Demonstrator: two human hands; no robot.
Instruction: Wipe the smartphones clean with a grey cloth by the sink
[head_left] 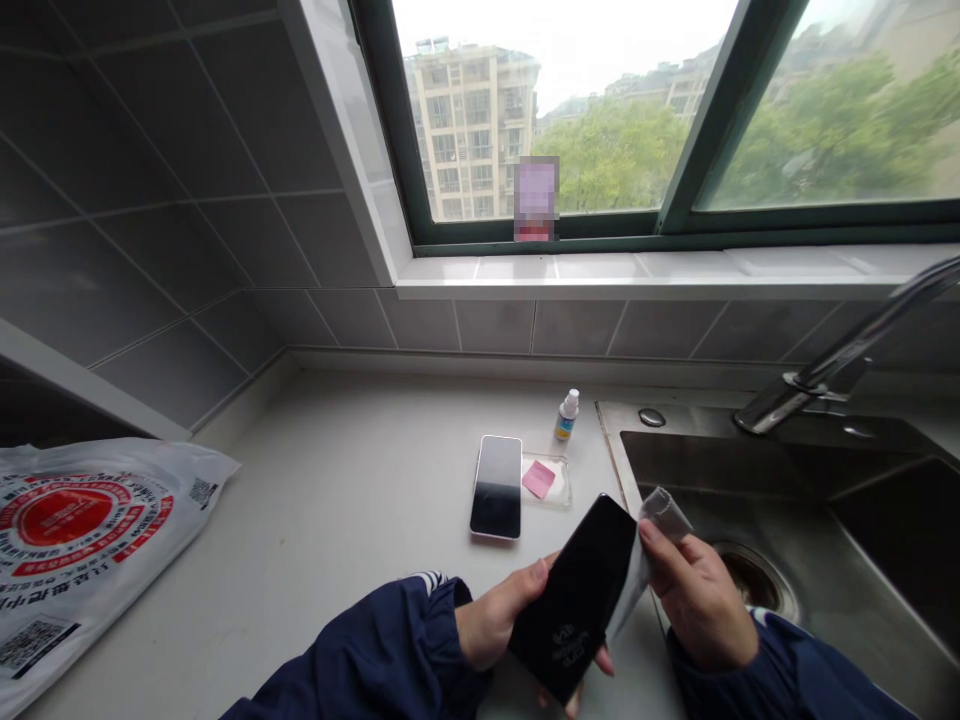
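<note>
My left hand is closed around a black phone, held tilted above the counter's front edge, its dark back with small white print facing me. My right hand pinches a grey cloth against the phone's right edge. A second phone with a pale rim lies screen-up on the counter beyond my hands. Beside it rests a clear case with a pink slip on it. A small white dropper bottle stands behind them.
A steel sink with a drain and a long faucet fills the right side. A white plastic bag with red print lies at the left. Grey tiled walls and a window sill border the counter.
</note>
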